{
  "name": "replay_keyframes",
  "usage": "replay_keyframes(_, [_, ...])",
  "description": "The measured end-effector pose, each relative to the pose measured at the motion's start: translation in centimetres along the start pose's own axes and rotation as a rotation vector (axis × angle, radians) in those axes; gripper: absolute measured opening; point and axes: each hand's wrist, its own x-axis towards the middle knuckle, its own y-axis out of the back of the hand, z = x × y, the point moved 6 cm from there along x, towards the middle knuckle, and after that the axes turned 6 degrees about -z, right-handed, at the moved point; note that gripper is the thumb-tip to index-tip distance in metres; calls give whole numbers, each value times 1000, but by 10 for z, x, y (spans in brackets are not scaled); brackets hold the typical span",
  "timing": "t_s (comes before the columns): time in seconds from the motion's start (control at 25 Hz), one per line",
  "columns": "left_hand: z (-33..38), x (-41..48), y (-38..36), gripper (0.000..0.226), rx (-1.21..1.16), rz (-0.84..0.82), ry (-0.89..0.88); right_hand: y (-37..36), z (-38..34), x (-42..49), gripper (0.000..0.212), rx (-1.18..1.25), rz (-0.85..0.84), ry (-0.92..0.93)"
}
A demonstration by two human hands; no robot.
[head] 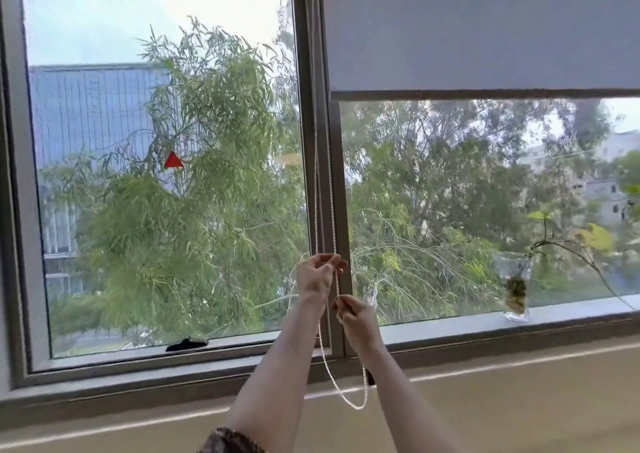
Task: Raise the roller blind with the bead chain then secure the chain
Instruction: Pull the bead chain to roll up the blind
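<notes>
A grey roller blind (478, 30) covers the upper part of the right window pane; its bottom bar (485, 94) hangs about a quarter of the way down the view. A white bead chain (329, 189) drops in two strands along the centre mullion and ends in a loop (353, 402) below the sill. My left hand (317, 274) pinches the chain at about sill height plus a hand's length. My right hand (353, 317) pinches the same strand just below and to the right.
A clear glass vase (515, 288) with a trailing plant cutting stands on the right sill. A dark window latch (187, 344) sits on the left pane's lower frame. The central mullion (311, 106) runs behind the chain. A beige wall lies under the sill.
</notes>
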Motion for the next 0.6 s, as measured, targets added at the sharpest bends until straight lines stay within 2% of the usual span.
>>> replay_keyframes(0.2, [-30,3,9,15,57,-19,20,-2,27,-5,34,-59,-37,-47])
replay_keyframes(0.32, [-54,7,17,3,67,-32,25,-7,50,-10,33,-57,-58,-122])
replay_keyframes(0.48, [-91,20,28,17,103,-67,78,-14,77,-12,25,-111,-60,-202])
replay_keyframes(0.6, [-116,28,36,15,105,-68,83,-21,95,-12,20,-178,-94,-242])
